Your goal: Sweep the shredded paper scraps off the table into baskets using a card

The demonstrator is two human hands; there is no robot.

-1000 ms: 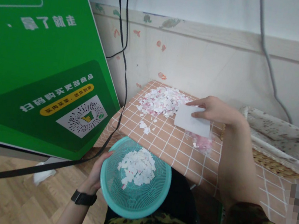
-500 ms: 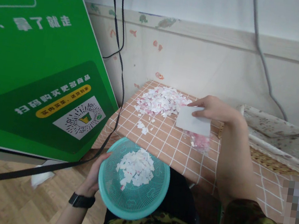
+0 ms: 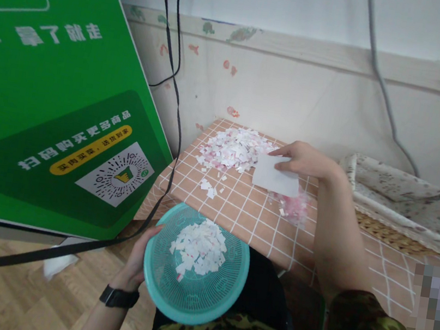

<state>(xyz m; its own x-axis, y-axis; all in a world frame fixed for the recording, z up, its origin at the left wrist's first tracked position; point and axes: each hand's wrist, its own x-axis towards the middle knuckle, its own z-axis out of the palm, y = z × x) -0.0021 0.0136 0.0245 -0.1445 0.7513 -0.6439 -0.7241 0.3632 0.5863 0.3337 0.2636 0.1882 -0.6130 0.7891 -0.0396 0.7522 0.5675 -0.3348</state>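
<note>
My left hand (image 3: 139, 257) grips the rim of a teal plastic colander (image 3: 220, 297) at its left side, below the table's front edge. Inside the colander lies a heap of white paper scraps (image 3: 201, 248). Above the table, my right hand (image 3: 301, 159) pinches a flat white card (image 3: 276, 176) by its upper edge. The card's left edge is close to a large pile of paper scraps (image 3: 233, 147) with some pinkish bits. Partly behind the card, a smaller patch of pink-and-white scraps (image 3: 294, 206) rests on the tablecloth.
A checked brown cloth covers the table (image 3: 239, 201). At right stands a wicker basket (image 3: 395, 235) with a patterned lining. A green sign board (image 3: 47, 106) leans at left, with black cables (image 3: 176, 125) hanging before it. A few stray scraps (image 3: 209, 188) lie near the front edge.
My right hand has moved slightly left with the white card, toward the large pile. The pink-and-white patch shows a little more. My left hand and the colander have stayed nearly still.
</note>
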